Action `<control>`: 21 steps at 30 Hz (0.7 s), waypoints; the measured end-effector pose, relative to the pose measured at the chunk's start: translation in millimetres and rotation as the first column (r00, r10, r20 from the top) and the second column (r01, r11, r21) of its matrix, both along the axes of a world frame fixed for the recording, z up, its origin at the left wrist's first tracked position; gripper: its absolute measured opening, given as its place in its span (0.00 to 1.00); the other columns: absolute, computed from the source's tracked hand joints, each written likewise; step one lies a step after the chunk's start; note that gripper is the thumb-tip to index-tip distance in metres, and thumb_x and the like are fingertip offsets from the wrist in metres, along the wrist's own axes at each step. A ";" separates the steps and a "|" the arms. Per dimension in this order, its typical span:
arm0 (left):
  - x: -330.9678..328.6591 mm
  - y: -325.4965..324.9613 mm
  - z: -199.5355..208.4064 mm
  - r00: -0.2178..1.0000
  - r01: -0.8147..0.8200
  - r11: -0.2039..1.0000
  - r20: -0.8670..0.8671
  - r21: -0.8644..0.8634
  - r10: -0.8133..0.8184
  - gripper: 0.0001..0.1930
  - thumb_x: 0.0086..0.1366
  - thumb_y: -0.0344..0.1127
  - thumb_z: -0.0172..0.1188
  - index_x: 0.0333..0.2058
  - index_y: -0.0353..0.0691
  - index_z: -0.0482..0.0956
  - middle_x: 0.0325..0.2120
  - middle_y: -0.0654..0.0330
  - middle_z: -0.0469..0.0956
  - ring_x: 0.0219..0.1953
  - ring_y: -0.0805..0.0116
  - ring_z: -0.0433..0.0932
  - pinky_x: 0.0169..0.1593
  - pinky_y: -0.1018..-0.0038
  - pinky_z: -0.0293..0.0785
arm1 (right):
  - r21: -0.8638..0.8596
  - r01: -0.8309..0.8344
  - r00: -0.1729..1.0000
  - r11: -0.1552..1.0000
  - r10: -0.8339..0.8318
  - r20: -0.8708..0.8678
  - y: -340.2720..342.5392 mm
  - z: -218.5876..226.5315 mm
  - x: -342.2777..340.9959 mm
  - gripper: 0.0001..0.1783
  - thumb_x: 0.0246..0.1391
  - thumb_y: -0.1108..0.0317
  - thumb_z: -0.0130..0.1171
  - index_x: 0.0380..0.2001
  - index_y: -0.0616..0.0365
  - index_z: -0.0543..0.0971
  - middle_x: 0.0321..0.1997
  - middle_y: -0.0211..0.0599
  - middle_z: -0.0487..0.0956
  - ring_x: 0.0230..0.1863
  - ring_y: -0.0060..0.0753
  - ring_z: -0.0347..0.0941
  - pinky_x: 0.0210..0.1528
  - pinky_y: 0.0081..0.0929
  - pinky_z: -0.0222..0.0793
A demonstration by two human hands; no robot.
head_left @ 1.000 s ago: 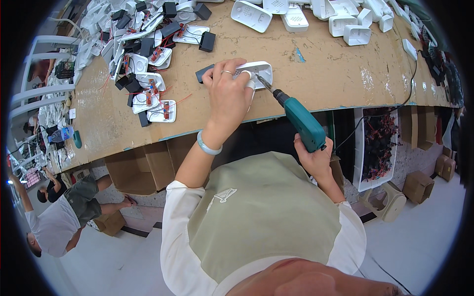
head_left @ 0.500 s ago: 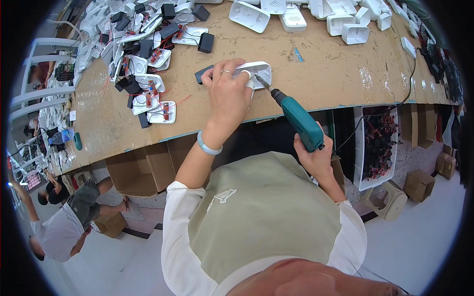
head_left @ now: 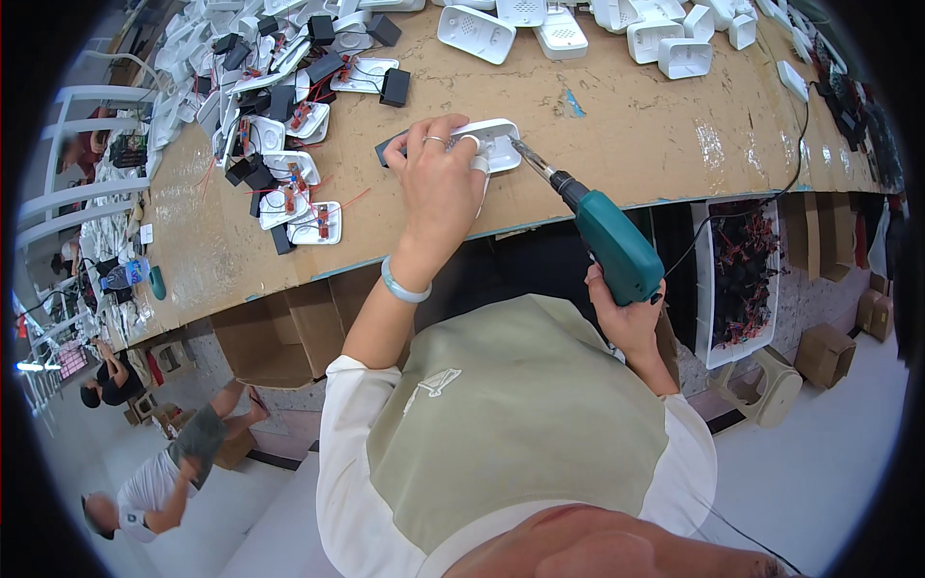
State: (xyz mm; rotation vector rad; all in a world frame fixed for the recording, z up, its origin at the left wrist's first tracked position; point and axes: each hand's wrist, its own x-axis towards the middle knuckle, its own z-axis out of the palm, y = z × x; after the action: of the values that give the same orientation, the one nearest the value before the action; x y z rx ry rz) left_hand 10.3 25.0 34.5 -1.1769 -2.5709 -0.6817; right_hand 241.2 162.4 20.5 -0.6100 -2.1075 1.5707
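Observation:
On the cardboard-covered table, my left hand [head_left: 438, 183] is closed on a white plastic housing [head_left: 500, 154], an open shallow shell with its hollow side up. White covers wrap some of its fingertips. A small black box [head_left: 390, 150] pokes out beyond those fingers. My right hand [head_left: 626, 313] grips the rear of a teal electric screwdriver [head_left: 617, 246], which points up and left. Its bit ends near the right rim of the housing; whether the two touch, I cannot tell. My left fingers hide the housing's left part.
A heap of white shells with black boxes and red wires [head_left: 279, 106] covers the table's left. More white housings [head_left: 559, 34] lie along the far side. A white crate of wired parts [head_left: 737, 279] stands below the right edge. A person [head_left: 164, 482] is at lower left.
The screwdriver and my right hand have moved right and slightly down, drawing the bit from inside the housing to its right rim. My left hand stays on the housing. The person at lower left has shifted.

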 end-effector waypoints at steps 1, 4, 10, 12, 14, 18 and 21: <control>0.4 0.1 0.6 1.000 0.003 1.000 -0.001 -0.002 -0.003 0.07 0.47 0.27 0.65 0.28 0.38 0.84 0.49 0.58 0.78 0.54 0.56 0.71 0.58 0.55 0.57 | -0.024 0.001 1.000 1.000 -0.001 0.012 -1.3 2.8 -1.1 0.07 0.50 0.79 0.65 0.34 0.64 0.79 0.31 0.37 0.79 0.26 0.26 0.74 0.31 0.23 0.70; 2.0 -2.6 4.7 1.000 -0.006 1.000 0.019 0.019 0.006 0.08 0.47 0.27 0.66 0.30 0.37 0.83 0.50 0.54 0.77 0.54 0.55 0.71 0.59 0.54 0.56 | -0.053 0.001 1.000 0.999 0.000 0.019 -2.4 2.9 -0.6 0.06 0.50 0.79 0.65 0.34 0.64 0.80 0.31 0.38 0.79 0.27 0.25 0.74 0.31 0.23 0.70; 12.3 -27.5 16.3 0.994 0.042 0.931 0.076 0.362 -0.075 0.27 0.52 0.31 0.75 0.52 0.37 0.79 0.54 0.46 0.75 0.52 0.51 0.76 0.52 0.65 0.74 | -0.096 0.036 0.999 0.995 -0.033 0.032 -2.4 3.5 4.5 0.05 0.51 0.79 0.65 0.33 0.65 0.81 0.30 0.35 0.80 0.27 0.21 0.75 0.31 0.21 0.71; 22.2 -39.1 9.7 0.990 -0.030 0.866 0.133 0.500 -0.043 0.34 0.52 0.29 0.75 0.58 0.32 0.72 0.56 0.44 0.74 0.51 0.54 0.78 0.51 0.65 0.76 | -0.121 0.045 0.999 0.992 -0.041 0.033 -2.6 4.4 6.6 0.05 0.51 0.79 0.65 0.33 0.65 0.81 0.29 0.34 0.81 0.26 0.20 0.76 0.31 0.20 0.71; 29.5 -49.6 -2.1 0.990 -0.079 0.817 0.144 0.571 -0.005 0.39 0.52 0.29 0.76 0.62 0.28 0.67 0.53 0.46 0.77 0.49 0.55 0.80 0.50 0.63 0.77 | -0.082 -0.001 1.000 0.997 0.002 0.007 -2.1 3.7 7.9 0.03 0.58 0.79 0.61 0.36 0.65 0.79 0.27 0.30 0.79 0.24 0.16 0.73 0.27 0.17 0.69; 34.2 -56.6 -9.8 0.997 -0.074 0.917 0.052 0.393 0.058 0.21 0.55 0.24 0.71 0.49 0.30 0.81 0.35 0.53 0.83 0.40 0.55 0.81 0.44 0.66 0.78 | -0.059 -0.055 0.998 0.997 0.054 -0.012 0.6 2.1 3.6 0.05 0.59 0.79 0.61 0.39 0.65 0.78 0.28 0.31 0.79 0.24 0.16 0.72 0.26 0.17 0.69; 24.7 -45.4 -5.0 0.999 0.037 0.938 -0.015 0.345 -0.033 0.12 0.61 0.23 0.65 0.45 0.33 0.82 0.33 0.52 0.82 0.35 0.56 0.79 0.40 0.67 0.75 | -0.040 -0.066 0.996 0.997 0.063 -0.062 0.5 2.1 0.9 0.05 0.59 0.79 0.60 0.39 0.66 0.78 0.28 0.31 0.79 0.24 0.16 0.72 0.26 0.17 0.69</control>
State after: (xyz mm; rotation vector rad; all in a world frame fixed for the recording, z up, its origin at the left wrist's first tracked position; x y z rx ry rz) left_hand 35.0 -20.4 29.5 -1.1044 -2.2991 -1.0808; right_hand 242.1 162.9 22.6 -0.5063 -2.0733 1.6511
